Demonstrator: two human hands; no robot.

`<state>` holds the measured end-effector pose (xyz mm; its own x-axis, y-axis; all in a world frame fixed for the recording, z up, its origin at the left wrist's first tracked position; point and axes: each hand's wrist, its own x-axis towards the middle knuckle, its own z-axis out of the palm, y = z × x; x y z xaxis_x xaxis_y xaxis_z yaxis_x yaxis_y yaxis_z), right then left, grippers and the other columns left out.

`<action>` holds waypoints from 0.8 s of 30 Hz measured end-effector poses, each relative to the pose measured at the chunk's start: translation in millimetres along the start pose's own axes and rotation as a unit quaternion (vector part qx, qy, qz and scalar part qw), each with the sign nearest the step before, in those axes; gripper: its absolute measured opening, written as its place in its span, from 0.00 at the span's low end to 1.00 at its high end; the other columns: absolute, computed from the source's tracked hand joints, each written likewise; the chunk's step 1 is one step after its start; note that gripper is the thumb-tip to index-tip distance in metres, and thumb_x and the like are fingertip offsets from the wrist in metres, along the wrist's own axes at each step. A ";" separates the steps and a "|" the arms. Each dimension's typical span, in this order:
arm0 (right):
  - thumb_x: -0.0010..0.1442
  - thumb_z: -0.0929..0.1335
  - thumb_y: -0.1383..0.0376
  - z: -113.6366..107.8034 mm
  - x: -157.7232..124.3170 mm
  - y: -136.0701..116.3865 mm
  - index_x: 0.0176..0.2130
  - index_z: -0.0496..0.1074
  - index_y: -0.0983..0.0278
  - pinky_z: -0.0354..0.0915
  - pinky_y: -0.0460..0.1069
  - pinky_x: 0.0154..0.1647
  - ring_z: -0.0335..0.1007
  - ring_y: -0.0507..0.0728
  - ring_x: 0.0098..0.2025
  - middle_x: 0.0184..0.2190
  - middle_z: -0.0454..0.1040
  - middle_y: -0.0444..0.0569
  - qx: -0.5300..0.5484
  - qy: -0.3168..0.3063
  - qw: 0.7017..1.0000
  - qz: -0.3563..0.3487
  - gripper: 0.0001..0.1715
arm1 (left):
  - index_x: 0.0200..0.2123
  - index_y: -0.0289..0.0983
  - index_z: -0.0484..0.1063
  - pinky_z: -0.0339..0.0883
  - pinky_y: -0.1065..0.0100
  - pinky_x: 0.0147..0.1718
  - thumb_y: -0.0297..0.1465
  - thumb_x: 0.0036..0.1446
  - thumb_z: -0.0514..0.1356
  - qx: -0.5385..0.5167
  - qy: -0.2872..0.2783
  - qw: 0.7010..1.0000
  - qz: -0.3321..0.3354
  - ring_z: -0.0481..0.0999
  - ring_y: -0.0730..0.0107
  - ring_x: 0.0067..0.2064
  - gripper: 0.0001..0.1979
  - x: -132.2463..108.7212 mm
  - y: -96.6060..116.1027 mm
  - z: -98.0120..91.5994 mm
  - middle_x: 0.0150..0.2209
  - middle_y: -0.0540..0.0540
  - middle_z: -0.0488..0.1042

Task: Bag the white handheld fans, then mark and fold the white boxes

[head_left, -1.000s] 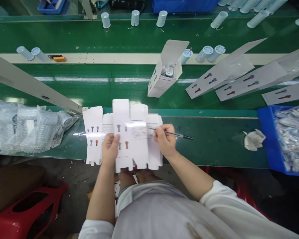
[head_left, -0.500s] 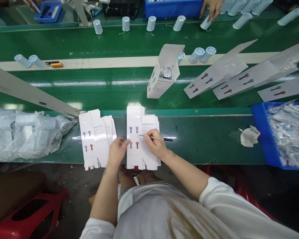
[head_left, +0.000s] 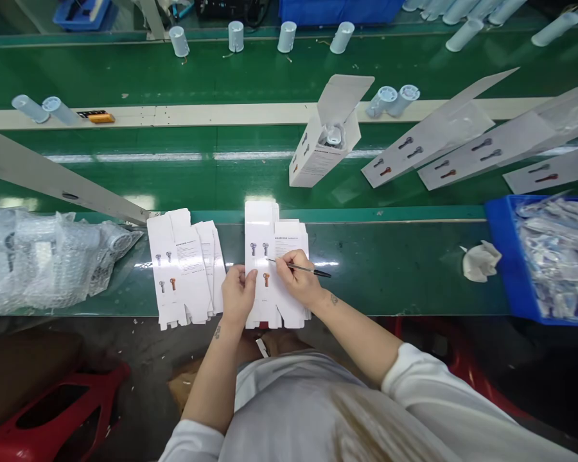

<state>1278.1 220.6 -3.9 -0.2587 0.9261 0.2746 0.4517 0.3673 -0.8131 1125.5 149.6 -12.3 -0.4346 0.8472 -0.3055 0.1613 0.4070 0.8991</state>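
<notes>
A stack of flat white cartons, printed with small pictures of handheld devices and text, lies on the bench in front of me. My left hand grips its left edge, thumb on top; the other fingers are partly hidden. In my right hand is a pen, its tip at the top carton's printed face beside the pictures. A second stack of flat cartons lies fanned out to the left of my left hand.
Bubble-wrapped items lie at the left. A blue bin of small plastic packets and crumpled paper are at the right. On the green conveyor beyond stand an open carton and tilted ones; pale cylinders line the back.
My left hand has moved right and closed on the stack's edge. The pen has barely shifted. The open carton has moved slightly right, and another person's hand at the back has left the view.
</notes>
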 end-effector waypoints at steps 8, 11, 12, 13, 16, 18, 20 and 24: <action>0.63 0.65 0.62 -17.5 -10.3 -11.1 0.36 0.63 0.60 0.64 0.48 0.30 0.67 0.52 0.27 0.27 0.68 0.43 0.094 0.051 0.994 0.010 0.05 | 0.37 0.38 0.69 0.60 0.72 0.27 0.42 0.57 0.61 -0.066 0.045 0.996 0.027 0.65 0.74 0.26 0.13 -9.2 6.1 -10.2 0.24 0.54 0.63; 0.63 0.65 0.63 -17.3 -23.4 -19.7 0.35 0.62 0.60 0.63 0.47 0.27 0.65 0.51 0.25 0.26 0.68 0.43 0.118 -0.034 0.992 -0.008 0.06 | 0.36 0.37 0.68 0.63 0.72 0.29 0.41 0.55 0.62 -0.124 0.082 0.989 -0.002 0.68 0.74 0.28 0.14 -4.4 4.6 -13.8 0.27 0.52 0.67; 0.63 0.65 0.63 -14.7 -27.6 -21.0 0.33 0.62 0.60 0.62 0.47 0.26 0.64 0.50 0.24 0.24 0.68 0.42 0.114 -0.063 0.991 -0.012 0.07 | 0.34 0.37 0.67 0.63 0.71 0.30 0.41 0.55 0.63 -0.142 0.090 0.986 -0.014 0.69 0.74 0.29 0.14 -1.6 3.5 -13.5 0.28 0.52 0.68; 0.63 0.65 0.62 -11.4 -31.5 -21.2 0.32 0.62 0.60 0.61 0.46 0.24 0.63 0.50 0.22 0.22 0.67 0.41 0.108 -0.089 0.990 -0.016 0.08 | 0.34 0.37 0.66 0.64 0.71 0.31 0.41 0.55 0.63 -0.157 0.094 0.983 -0.026 0.69 0.74 0.29 0.13 1.3 2.2 -12.7 0.28 0.51 0.69; 0.63 0.65 0.61 -1.0 -39.3 -17.5 0.30 0.61 0.60 0.59 0.46 0.22 0.60 0.50 0.20 0.19 0.65 0.39 0.090 -0.149 0.984 -0.024 0.10 | 0.32 0.38 0.65 0.64 0.71 0.32 0.40 0.55 0.62 -0.178 0.091 0.979 -0.032 0.68 0.74 0.29 0.13 8.0 -1.0 -8.5 0.28 0.52 0.68; 0.63 0.65 0.60 2.5 -40.9 -14.7 0.29 0.62 0.60 0.60 0.46 0.23 0.62 0.50 0.21 0.20 0.66 0.40 0.084 -0.168 0.982 -0.024 0.11 | 0.31 0.38 0.65 0.63 0.71 0.32 0.39 0.55 0.62 -0.178 0.091 0.980 -0.024 0.68 0.74 0.30 0.12 9.8 -1.6 -6.4 0.27 0.52 0.68; 0.64 0.65 0.59 3.1 -40.5 -13.6 0.30 0.63 0.60 0.61 0.46 0.24 0.64 0.50 0.22 0.21 0.68 0.42 0.086 -0.184 0.979 -0.017 0.11 | 0.31 0.38 0.65 0.63 0.71 0.33 0.39 0.55 0.63 -0.179 0.094 0.979 -0.019 0.68 0.74 0.30 0.12 10.1 -1.8 -5.9 0.27 0.52 0.68; 0.64 0.65 0.57 3.1 -38.1 -15.3 0.33 0.65 0.61 0.62 0.46 0.25 0.67 0.51 0.24 0.24 0.71 0.43 0.084 -0.219 0.972 -0.005 0.12 | 0.31 0.38 0.65 0.62 0.72 0.32 0.39 0.55 0.63 -0.182 0.094 0.979 -0.017 0.67 0.75 0.29 0.12 10.5 -5.1 -6.8 0.27 0.53 0.67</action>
<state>1278.3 179.5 -3.5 -0.6182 0.7830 0.0683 0.3102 0.3229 -0.8942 1114.0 154.1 -17.9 -0.5946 0.7441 -0.3045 -0.1681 0.2554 0.9521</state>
